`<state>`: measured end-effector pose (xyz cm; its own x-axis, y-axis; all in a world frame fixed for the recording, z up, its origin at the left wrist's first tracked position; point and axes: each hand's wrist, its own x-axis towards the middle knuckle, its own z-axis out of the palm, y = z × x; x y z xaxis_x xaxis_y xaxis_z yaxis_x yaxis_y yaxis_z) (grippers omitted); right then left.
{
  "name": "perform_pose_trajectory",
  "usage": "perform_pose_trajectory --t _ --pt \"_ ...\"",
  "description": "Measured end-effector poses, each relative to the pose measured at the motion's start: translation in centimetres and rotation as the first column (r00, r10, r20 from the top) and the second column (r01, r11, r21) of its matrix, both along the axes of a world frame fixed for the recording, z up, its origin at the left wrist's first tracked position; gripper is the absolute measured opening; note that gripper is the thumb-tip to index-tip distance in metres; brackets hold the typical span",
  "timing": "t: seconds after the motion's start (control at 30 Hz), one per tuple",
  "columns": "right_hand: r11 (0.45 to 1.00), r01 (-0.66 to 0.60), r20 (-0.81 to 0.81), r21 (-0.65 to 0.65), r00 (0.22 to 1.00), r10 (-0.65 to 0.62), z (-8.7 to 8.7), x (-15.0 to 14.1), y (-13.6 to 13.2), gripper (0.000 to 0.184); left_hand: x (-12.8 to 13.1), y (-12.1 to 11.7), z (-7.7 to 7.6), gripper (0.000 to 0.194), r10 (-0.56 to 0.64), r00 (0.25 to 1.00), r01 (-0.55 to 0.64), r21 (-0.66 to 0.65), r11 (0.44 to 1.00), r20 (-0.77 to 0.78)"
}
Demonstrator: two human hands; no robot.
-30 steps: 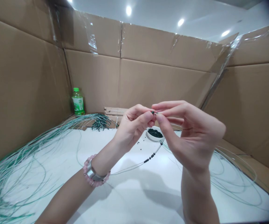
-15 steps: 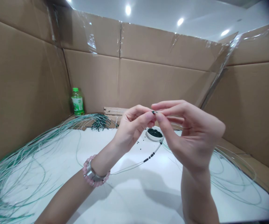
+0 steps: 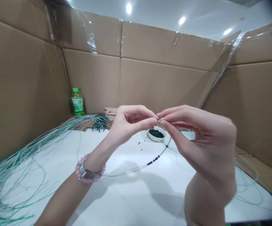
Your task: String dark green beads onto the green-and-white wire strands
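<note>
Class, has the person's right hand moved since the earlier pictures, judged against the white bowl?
Yes: the right hand has moved rightward and slightly down, away from the white bowl.

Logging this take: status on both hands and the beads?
Left hand, right hand: fingertips pinch a tiny item, too small to tell. Dark-beaded cord sags below. White bowl of dark beads just beyond the fingertips, untouched.

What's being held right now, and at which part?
The left hand and right hand pinch the end of a beaded cord between their fingertips.
</note>
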<state>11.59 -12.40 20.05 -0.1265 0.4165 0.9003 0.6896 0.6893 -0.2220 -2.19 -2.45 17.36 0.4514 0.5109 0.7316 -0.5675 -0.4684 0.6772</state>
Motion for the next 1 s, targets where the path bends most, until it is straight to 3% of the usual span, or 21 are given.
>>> perform_pose_trajectory --t 0.1,0.23,0.53,0.63,0.83,1.0 --pt "0.999 0.039 0.04 -0.014 0.998 -0.039 0.1 0.2 -0.3 0.014 -0.9 -0.3 0.6 0.005 0.12 0.989 -0.109 0.13 0.986 -0.082" --pt "0.998 0.058 0.033 -0.001 0.998 -0.058 0.0 -0.1 -0.2 0.015 -1.2 -0.8 1.0 0.008 0.239 0.969 -0.22 0.215 0.951 -0.063" --pt "0.988 -0.097 -0.219 0.116 0.968 0.121 -0.5 -1.1 1.1 0.018 0.5 -0.9 0.2 0.003 0.12 0.984 -0.118 -0.025 0.993 0.133" --pt "0.985 -0.116 -0.224 0.125 0.964 0.141 -0.5 -1.1 1.4 0.019 0.5 -0.8 0.2 0.002 0.129 0.981 -0.129 -0.007 0.992 0.146" --pt "0.99 -0.073 -0.212 0.124 0.972 0.098 -0.5 -1.4 1.2 0.018 -0.2 -1.4 0.8 0.01 0.308 0.943 -0.322 0.112 0.94 0.127" --pt "0.989 -0.098 -0.233 0.107 0.965 0.121 -0.5 -1.5 1.3 0.019 0.0 -1.3 0.7 0.005 0.254 0.956 -0.27 0.103 0.957 0.145"
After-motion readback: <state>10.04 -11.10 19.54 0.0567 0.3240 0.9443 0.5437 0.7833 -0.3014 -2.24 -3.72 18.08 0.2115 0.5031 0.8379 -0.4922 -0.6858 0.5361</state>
